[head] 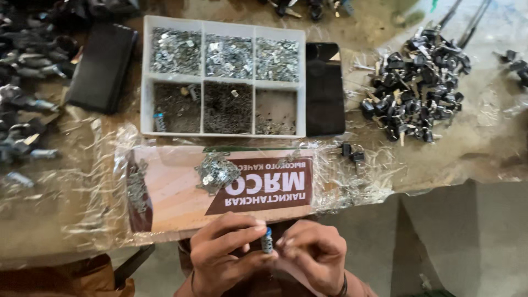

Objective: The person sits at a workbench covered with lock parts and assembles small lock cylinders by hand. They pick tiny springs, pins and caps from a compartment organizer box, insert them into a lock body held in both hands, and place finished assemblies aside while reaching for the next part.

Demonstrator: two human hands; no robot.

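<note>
Lock cylinder (267, 240), a small silvery barrel with a blue tip, sits upright between the two hands at the bottom edge of the view, just off the near edge of the worktop (484, 137). The left hand (228, 253) has its grip closed on the cylinder, thumb and forefinger pinching its side, which seems to keep it steady and turned toward the person. The right hand (313, 256) has its fingertips drawn together against the other side; whether it pinches a tiny part there is too small to tell.

Just beyond the hands lies a flat cardboard sheet (181, 192) under clear plastic film, carrying a loose heap of small metal plates (216, 172), probably kept close for quick picking. Behind it stands a white compartment tray (223, 77), its six cells sorting small metal parts by kind. A dark phone (324, 88) lies touching its right wall. Further right, a pile of black-headed keys (415, 88) rests on the worktop.
</note>
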